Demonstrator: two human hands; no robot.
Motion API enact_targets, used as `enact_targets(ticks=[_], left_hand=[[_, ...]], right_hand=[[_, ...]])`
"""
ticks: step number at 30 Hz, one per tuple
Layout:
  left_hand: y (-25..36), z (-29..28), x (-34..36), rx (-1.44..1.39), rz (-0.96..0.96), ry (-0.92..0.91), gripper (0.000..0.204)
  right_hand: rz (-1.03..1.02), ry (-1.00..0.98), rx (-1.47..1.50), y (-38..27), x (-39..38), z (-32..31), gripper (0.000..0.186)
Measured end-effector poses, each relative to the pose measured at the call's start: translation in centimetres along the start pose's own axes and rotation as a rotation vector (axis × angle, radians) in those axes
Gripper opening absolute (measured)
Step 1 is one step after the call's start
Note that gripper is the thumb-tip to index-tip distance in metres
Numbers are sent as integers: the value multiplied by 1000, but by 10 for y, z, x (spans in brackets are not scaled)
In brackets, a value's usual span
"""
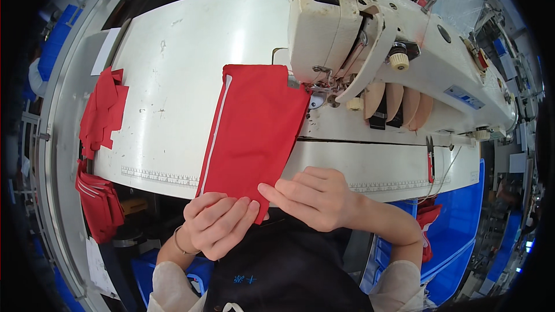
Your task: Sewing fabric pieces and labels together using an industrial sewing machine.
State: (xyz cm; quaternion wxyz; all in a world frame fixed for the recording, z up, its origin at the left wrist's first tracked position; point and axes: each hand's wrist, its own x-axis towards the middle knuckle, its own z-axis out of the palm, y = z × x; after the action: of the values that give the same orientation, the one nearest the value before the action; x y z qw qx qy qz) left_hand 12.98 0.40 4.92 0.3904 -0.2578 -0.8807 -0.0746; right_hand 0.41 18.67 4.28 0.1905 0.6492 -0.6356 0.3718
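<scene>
A long red fabric panel (248, 133) with a white stripe along its left side lies on the white sewing table. Its upper right edge runs up to the needle area of an industrial sewing machine (324, 86). At the near end, my left hand (217, 222) is closed on the panel, its fingers folded over the bottom edge. My right hand (312, 199) pinches the panel's lower right edge between thumb and forefinger. The remaining right fingers are curled in. The near end of the panel hangs past the table's front edge.
Red fabric pieces (104, 112) lie at the table's left edge, and a striped red stack (98, 205) hangs below them. Thread snips (430, 159) rest at the right. Blue bins (454, 225) stand below right, with red fabric in one. A ruler strip (159, 177) follows the front edge.
</scene>
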Motion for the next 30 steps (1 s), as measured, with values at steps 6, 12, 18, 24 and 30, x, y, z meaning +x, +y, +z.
enact_targets(ticks=[6,12,18,24,30], left_hand=[[2,-6,5,-40,-30,-19,19],[3,-6,9,4,-32,-64,16],[2,-5,6,28,-33,-49,17],[1,-9,7,-34,-53,-72,16],[-2,-8,11,-87,25,-72,12]], right_hand=[[-18,9,0,-1,1,1,35],[1,17,50,2,0,0,36],[2,23,65,2,-1,1,37],[-5,28,85,0,2,-1,40],[-69,27,15,-7,-3,-5,38]])
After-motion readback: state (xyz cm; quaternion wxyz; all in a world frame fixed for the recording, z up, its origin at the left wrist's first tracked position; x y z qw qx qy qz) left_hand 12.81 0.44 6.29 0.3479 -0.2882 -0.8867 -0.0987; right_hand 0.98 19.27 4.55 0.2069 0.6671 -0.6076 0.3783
